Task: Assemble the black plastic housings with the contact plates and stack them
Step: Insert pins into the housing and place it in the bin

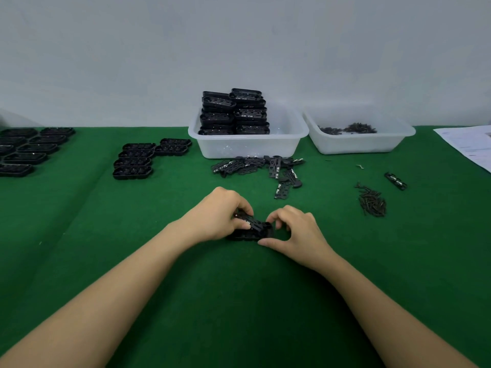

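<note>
A black plastic housing (245, 235) lies on the green table in front of me, with a black contact plate (252, 223) tilted on top of it. My left hand (216, 216) pinches the plate's left end. My right hand (295, 229) grips the housing's right end between thumb and curled fingers. Loose contact plates (255, 166) lie in a heap beyond my hands. Empty housings (233, 112) are stacked in a white tub (281, 144). Finished housings (138, 160) lie in rows at the left, with more housings (29, 148) at the far left.
A second white tub (358, 142) at the back right holds small dark parts. A pile of dark screws (372, 200) and a single plate (396, 180) lie on the right. Paper sheets (470, 144) rest at the far right edge. A pale wall stands behind the table.
</note>
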### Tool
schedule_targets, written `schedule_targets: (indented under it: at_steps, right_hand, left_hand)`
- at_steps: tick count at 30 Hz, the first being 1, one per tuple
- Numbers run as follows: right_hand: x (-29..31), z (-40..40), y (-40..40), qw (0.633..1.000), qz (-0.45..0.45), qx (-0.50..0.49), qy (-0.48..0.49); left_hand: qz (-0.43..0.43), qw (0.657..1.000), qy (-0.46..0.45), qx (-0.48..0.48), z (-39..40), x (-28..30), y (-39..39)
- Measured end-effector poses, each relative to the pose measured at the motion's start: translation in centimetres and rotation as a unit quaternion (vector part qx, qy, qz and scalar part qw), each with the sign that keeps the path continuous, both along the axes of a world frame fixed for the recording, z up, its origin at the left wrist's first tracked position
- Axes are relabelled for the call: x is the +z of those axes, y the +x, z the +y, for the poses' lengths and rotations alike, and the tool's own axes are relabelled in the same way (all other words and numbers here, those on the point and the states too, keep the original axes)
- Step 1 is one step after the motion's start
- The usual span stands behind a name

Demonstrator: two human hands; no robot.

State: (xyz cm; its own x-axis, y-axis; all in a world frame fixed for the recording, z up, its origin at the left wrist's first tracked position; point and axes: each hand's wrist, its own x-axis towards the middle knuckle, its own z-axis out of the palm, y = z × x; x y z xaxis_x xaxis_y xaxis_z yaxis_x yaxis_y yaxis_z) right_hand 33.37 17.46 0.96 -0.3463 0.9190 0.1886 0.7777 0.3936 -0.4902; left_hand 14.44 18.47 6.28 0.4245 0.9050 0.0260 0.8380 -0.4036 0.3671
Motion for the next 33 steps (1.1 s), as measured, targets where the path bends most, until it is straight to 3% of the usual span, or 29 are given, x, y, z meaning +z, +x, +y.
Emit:
schedule_targets:
  at_steps: [6, 15, 19, 26, 30, 33]
  right_hand:
    - [0.0, 0.0, -0.1, 1.000, 0.005, -0.003, 0.000]
    - [-0.2, 0.3, 0.0, 1.000, -0.003, 0.008, -0.008]
    - [-0.3, 0.3, 0.1, 1.000, -0.001, 0.014, -0.012]
    - [-0.3, 0.4, 0.2, 1.000, 0.002, 0.016, -0.014]
    - [-0.3, 0.4, 0.3, 1.000, 0.018, 0.019, -0.010]
    - [-0.4, 0.4, 0.3, 0.999, 0.027, 0.018, -0.010]
  left_hand:
    - [0.025, 1.000, 0.005, -0.016, 0.9, 0.2, 1.0]
    - [-0.111, 0.993, 0.027, 0.012, -1.0, -2.8, -0.8]
    - [-0.152, 0.984, 0.085, 0.028, -2.1, -4.1, -2.0]
    - [-0.092, 0.974, 0.204, 0.017, -3.5, -5.5, -2.3]
    - [-0.099, 0.976, 0.195, 0.012, -3.6, -5.6, -2.2]
    - [-0.168, 0.979, 0.118, 0.012, -3.1, -5.7, -2.3]
